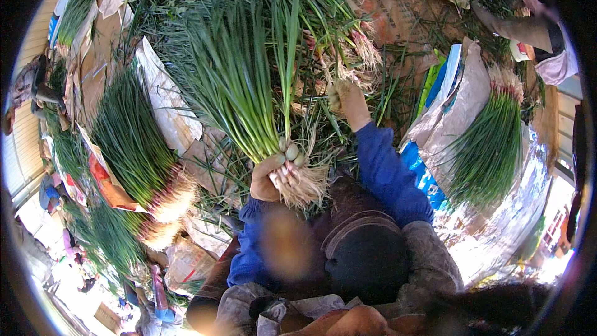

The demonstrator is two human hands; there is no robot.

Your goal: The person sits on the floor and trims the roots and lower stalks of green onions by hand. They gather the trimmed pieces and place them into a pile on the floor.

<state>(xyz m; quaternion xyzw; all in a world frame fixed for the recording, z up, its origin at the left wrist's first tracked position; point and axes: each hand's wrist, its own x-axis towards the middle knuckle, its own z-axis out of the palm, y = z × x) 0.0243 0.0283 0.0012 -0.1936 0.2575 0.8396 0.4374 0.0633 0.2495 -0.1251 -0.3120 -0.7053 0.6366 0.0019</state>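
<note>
My left hand (268, 177) is closed round a bunch of green leafy allium plants (242, 116) near its pale bulbs. The long leaves fan up and left, and stringy roots (301, 186) hang out to the right. Fingertips, some in a pale covering, press on the bulbs. My right hand (345, 98), its fingers dirty or covered, reaches up to the roots and stems of a loose heap of the same plants (359, 51). Its fingers are partly hidden, so whether it grips a stem cannot be told. Blue sleeves cover both forearms.
Stacked bunches (135, 140) lie at the left on sacking. Another bunch (489, 140) rests at the right on a pale sack (447, 107). More plants lie on a sheet at the top. Loose leaves litter the ground. Other people are partly visible at the right and left rims.
</note>
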